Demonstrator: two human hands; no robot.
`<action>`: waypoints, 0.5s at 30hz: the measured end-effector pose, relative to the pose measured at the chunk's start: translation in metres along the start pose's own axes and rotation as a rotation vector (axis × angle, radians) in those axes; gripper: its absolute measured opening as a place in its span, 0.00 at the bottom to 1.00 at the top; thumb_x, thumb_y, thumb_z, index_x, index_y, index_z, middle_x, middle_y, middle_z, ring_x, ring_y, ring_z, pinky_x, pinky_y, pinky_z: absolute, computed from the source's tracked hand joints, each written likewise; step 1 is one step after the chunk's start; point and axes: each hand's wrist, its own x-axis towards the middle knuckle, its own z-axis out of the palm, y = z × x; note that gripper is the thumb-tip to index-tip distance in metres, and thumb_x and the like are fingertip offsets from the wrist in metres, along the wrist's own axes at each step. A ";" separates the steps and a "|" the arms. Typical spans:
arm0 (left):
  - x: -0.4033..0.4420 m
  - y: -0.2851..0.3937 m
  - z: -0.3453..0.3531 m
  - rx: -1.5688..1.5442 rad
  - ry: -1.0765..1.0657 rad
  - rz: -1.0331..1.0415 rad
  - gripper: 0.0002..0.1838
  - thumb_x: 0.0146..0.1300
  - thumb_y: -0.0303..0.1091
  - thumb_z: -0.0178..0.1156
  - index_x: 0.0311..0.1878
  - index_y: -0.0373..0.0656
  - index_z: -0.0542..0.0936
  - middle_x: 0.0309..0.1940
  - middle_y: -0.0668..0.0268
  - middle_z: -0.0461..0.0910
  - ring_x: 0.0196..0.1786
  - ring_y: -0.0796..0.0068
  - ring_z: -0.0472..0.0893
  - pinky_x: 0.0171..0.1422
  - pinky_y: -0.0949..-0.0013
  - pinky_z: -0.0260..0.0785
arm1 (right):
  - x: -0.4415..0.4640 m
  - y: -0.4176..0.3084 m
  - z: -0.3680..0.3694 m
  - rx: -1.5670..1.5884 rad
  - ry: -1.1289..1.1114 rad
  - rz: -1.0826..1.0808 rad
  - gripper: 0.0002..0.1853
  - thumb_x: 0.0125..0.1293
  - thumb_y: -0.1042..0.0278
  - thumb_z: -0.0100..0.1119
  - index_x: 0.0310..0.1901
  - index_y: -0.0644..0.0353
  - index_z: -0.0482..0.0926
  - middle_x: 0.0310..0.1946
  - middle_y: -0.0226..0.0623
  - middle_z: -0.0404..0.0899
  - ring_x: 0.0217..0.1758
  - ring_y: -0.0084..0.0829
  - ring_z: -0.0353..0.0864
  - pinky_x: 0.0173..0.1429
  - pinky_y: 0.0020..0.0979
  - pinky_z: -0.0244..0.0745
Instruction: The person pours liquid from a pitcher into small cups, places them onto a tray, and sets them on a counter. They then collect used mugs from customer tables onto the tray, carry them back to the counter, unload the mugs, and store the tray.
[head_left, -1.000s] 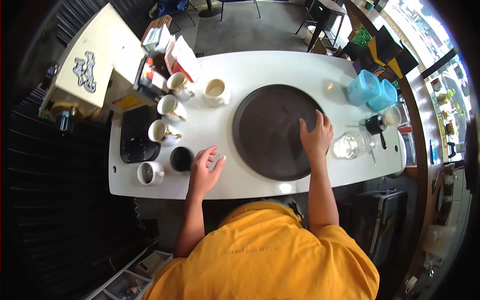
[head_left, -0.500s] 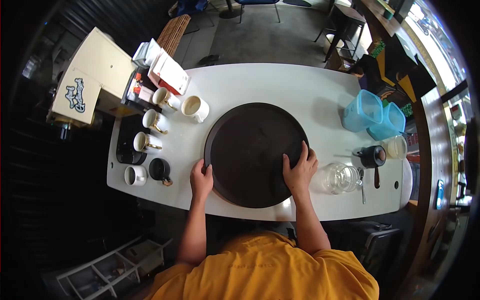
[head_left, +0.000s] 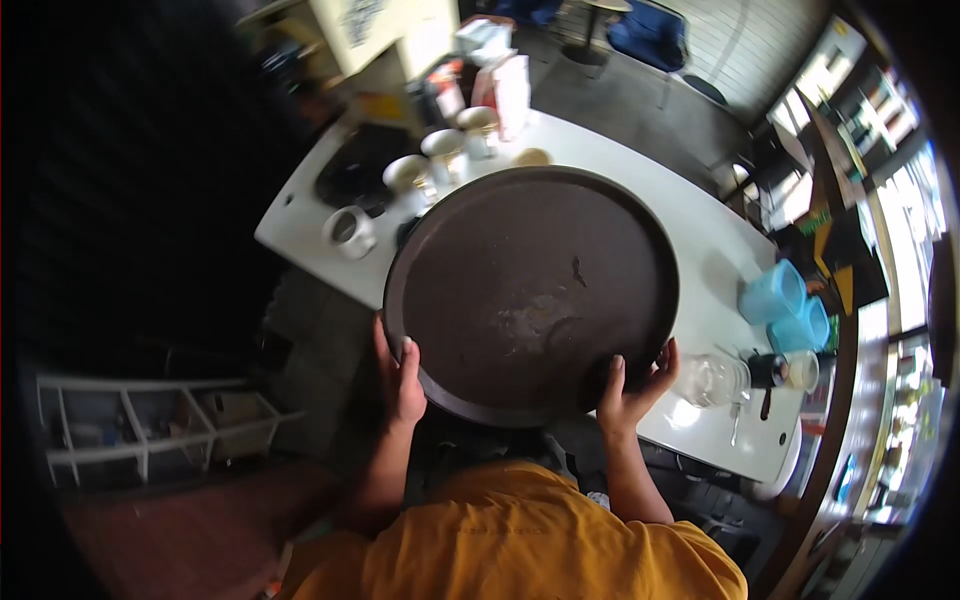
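Observation:
A large round dark brown serving tray (head_left: pixel 480 270) is held up off the white table, close to my body. My left hand (head_left: pixel 402 382) grips its lower left rim, thumb on top and fingers at the outer side. On the lower right rim, my right hand (head_left: pixel 638 395) is closed the same way, thumb over the edge. Pale scuff marks and a dark streak show on the tray's surface. Behind its upper left edge stand several mugs, among them a white mug (head_left: pixel 352 232) and a gold-handled mug (head_left: pixel 408 178). The tray partly hides another cup (head_left: pixel 531 158).
The white table (head_left: pixel 715 250) stretches behind the tray. At its right side are a blue container (head_left: pixel 772 292), a glass jar (head_left: pixel 713 381) and a dark pot (head_left: pixel 767 370). Bags (head_left: pixel 502 95) stand at the back left. A white rack (head_left: pixel 150 425) is low on the left.
The tray was on the table and is now lifted toward me, both hands still gripping it. My view has turned left, so the table appears rotated.

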 end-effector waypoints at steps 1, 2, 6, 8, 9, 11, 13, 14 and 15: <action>-0.016 0.001 -0.020 -0.183 0.130 -0.011 0.30 0.78 0.43 0.44 0.75 0.38 0.54 0.69 0.57 0.62 0.72 0.66 0.61 0.76 0.64 0.50 | -0.015 -0.011 0.013 0.005 -0.018 -0.085 0.41 0.64 0.73 0.63 0.74 0.64 0.49 0.67 0.50 0.59 0.69 0.41 0.62 0.73 0.40 0.57; -0.029 0.002 -0.041 -0.367 0.257 -0.013 0.29 0.79 0.44 0.41 0.76 0.41 0.53 0.71 0.58 0.61 0.73 0.64 0.60 0.77 0.62 0.51 | -0.030 -0.022 0.027 0.014 -0.035 -0.170 0.41 0.64 0.72 0.62 0.73 0.64 0.49 0.68 0.51 0.59 0.70 0.40 0.62 0.73 0.40 0.57; -0.083 0.038 -0.155 -0.284 0.461 -0.004 0.29 0.80 0.43 0.40 0.75 0.33 0.56 0.70 0.58 0.64 0.71 0.70 0.63 0.75 0.67 0.51 | -0.100 -0.069 0.088 0.130 -0.225 -0.153 0.40 0.65 0.72 0.61 0.72 0.68 0.47 0.68 0.53 0.59 0.70 0.43 0.62 0.72 0.42 0.58; -0.114 0.044 -0.206 -0.297 0.696 -0.034 0.28 0.80 0.47 0.40 0.74 0.39 0.59 0.69 0.60 0.65 0.70 0.69 0.66 0.74 0.64 0.58 | -0.131 -0.083 0.119 0.221 -0.314 -0.214 0.41 0.64 0.72 0.62 0.72 0.66 0.48 0.68 0.53 0.60 0.69 0.42 0.64 0.72 0.41 0.58; -0.129 0.037 -0.236 -0.224 0.758 -0.010 0.28 0.80 0.47 0.40 0.73 0.38 0.60 0.69 0.61 0.66 0.70 0.70 0.66 0.73 0.65 0.58 | -0.141 -0.090 0.134 0.268 -0.361 -0.240 0.40 0.65 0.70 0.62 0.72 0.66 0.47 0.68 0.52 0.60 0.68 0.42 0.64 0.71 0.42 0.59; -0.160 0.047 -0.277 -0.149 0.880 0.021 0.27 0.80 0.46 0.41 0.73 0.37 0.61 0.68 0.61 0.67 0.69 0.70 0.66 0.73 0.66 0.59 | -0.163 -0.115 0.164 0.342 -0.462 -0.272 0.40 0.66 0.69 0.61 0.72 0.65 0.47 0.67 0.52 0.61 0.68 0.42 0.65 0.71 0.42 0.59; -0.188 0.071 -0.304 -0.153 0.912 0.071 0.27 0.79 0.44 0.44 0.71 0.33 0.64 0.65 0.60 0.70 0.67 0.73 0.68 0.72 0.70 0.56 | -0.183 -0.148 0.188 0.450 -0.568 0.012 0.32 0.71 0.65 0.56 0.70 0.66 0.54 0.63 0.49 0.67 0.65 0.37 0.68 0.70 0.39 0.60; -0.203 0.075 -0.314 -0.152 0.961 0.080 0.27 0.79 0.44 0.44 0.71 0.33 0.64 0.65 0.60 0.70 0.67 0.73 0.68 0.72 0.70 0.56 | -0.189 -0.148 0.198 0.463 -0.616 0.007 0.32 0.71 0.65 0.56 0.70 0.66 0.54 0.63 0.49 0.67 0.65 0.37 0.68 0.70 0.39 0.60; -0.216 0.077 -0.322 -0.123 1.007 0.091 0.27 0.79 0.44 0.44 0.71 0.33 0.65 0.64 0.60 0.71 0.66 0.73 0.69 0.72 0.70 0.57 | -0.191 -0.143 0.212 0.440 -0.743 0.128 0.28 0.74 0.62 0.53 0.69 0.66 0.59 0.59 0.43 0.70 0.61 0.32 0.69 0.67 0.35 0.61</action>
